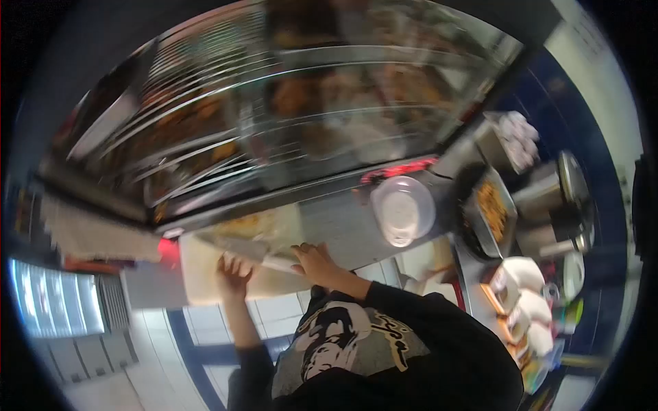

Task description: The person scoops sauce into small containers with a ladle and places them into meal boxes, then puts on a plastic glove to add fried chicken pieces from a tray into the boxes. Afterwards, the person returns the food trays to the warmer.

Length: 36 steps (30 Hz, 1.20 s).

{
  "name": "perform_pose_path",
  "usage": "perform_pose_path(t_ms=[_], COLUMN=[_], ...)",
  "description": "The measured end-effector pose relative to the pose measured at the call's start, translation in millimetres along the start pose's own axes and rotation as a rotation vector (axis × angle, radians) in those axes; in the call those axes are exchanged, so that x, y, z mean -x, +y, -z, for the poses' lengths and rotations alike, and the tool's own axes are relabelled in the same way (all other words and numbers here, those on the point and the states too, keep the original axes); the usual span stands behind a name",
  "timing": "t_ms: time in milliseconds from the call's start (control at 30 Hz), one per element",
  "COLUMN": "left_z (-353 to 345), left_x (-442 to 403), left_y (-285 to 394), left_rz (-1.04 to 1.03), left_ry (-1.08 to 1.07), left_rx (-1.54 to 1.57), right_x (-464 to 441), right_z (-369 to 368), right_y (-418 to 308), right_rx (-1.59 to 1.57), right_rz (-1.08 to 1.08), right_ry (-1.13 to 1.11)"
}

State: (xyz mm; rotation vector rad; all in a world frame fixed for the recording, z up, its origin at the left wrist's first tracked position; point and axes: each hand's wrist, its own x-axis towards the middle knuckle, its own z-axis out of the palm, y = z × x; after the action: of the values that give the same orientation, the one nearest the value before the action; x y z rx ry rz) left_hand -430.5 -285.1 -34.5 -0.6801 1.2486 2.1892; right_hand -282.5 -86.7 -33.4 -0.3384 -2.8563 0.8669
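Observation:
A knife with a broad blade and a white handle lies low over a white cutting board. My right hand is closed round its handle, the blade pointing left. Beside the lower edge of the blade is my left hand, its fingers somewhat apart over the board. Whether those fingertips touch the blade is too blurred to tell. Pale yellowish food pieces are spread on the far part of the board, behind the knife.
A glass-fronted display case with food on racks stands just beyond the board. To the right are a clear plastic tub, a metal tray of shredded food, a steel pot and several paper boxes.

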Motion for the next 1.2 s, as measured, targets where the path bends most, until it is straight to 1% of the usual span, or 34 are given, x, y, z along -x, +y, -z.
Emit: perform_pose_path(t_ms=[33,67,100,133,167,200,233,267,300,333,367,400,433,467,500,533,567,600,633,667,733,767,833,900,933,967,1000,1067,1100,1133,1167,1200], left_z=[-12,-22,-40,-54,-66,-78,-89,-101,-114,-126,-140,-159,-177,-192,-203,-209,-213,-215,-214,-212,-210,-207,-201,-198,-196,-194,-194,-194,-193,-190,-186,-187], left_x=[17,32,56,71,78,81,84,86,83,76,74,78,82,91,103,112,118,121,120,118,117,115,104,92,85,79,76,71,71,73,81,86], left_y=[11,21,24,22,21,17,14,10,5,1,1,4,5,9,15,22,29,36,44,53,70,75,89,101,107,115,126,156,172,191,212,230], left_rz=[-0.036,-0.096,-0.256,-0.368,-0.431,-0.471,-0.521,-0.575,-0.638,-0.748,-0.857,-0.940,-1.019,-1.109,-1.197,-1.244,-1.286,-1.381,-1.424,-1.462,-1.519,-1.489,-1.428,-1.411,-1.412,-1.410,-1.469,-1.654,-1.745,-1.810,-1.981,-2.075], left_ry=[-0.023,-0.012,-0.041,-0.035,-0.035,-0.091,-0.133,-0.137,-0.122,-0.140,-0.148,-0.181,-0.218,-0.215,-0.220,-0.198,-0.177,-0.148,-0.145,-0.148,-0.154,-0.180,-0.256,-0.303,-0.335,-0.368,-0.380,-0.406,-0.412,-0.438,-0.311,-0.223], left_rx=[-0.112,-0.173,-0.234,-0.297,-0.312,-0.343,-0.367,-0.374,-0.375,-0.447,-0.523,-0.506,-0.494,-0.480,-0.467,-0.490,-0.513,-0.520,-0.527,-0.539,-0.530,-0.499,-0.443,-0.378,-0.361,-0.343,-0.371,-0.438,-0.474,-0.509,-0.692,-0.752], right_x=[14,30,52,82,113,141,158,184,213,206,215,205,210,229,227,224,235,245,268,245,266,253,289,312,343,311,287,256,253,242,228,205], right_z=[25,39,54,64,109,133,182,205,224,247,252,268,268,258,269,273,265,258,233,245,240,255,239,228,234,240,237,227,222,213,208,207], right_y=[12,29,51,86,94,114,122,140,168,168,190,181,200,239,229,211,220,214,233,163,133,79,71,43,45,-13,-50,-104,-119,-135,-151,-178], right_rx=[-0.260,-0.435,-0.617,-1.284,-1.330,-1.190,-1.518,-1.631,-1.801,-1.812,-1.879,-1.943,-1.958,-2.039,-2.288,-2.261,-2.149,-2.008,-1.886,-1.808,-1.858,-1.940,-1.801,-1.652,-1.700,-1.575,-1.582,-1.586,-1.589,-1.602,-1.613,-1.634], right_rz=[-0.075,-0.239,-0.391,-0.592,-0.576,-0.458,-0.604,-0.680,-0.459,-0.291,-0.494,-0.609,-0.672,-0.690,-0.708,-0.700,-0.663,-0.667,-0.551,-0.623,-0.620,-0.701,-0.695,-0.720,-0.755,-0.954,-0.905,-0.810,-0.888,-0.888,-0.882,-0.910], right_ry=[0.088,0.200,0.309,0.466,0.678,0.977,1.297,1.490,1.351,1.445,1.569,1.584,1.595,1.452,1.477,1.465,1.430,1.481,1.365,1.507,1.505,1.493,1.419,1.171,0.694,1.023,1.066,1.141,1.092,1.015,0.937,0.937])
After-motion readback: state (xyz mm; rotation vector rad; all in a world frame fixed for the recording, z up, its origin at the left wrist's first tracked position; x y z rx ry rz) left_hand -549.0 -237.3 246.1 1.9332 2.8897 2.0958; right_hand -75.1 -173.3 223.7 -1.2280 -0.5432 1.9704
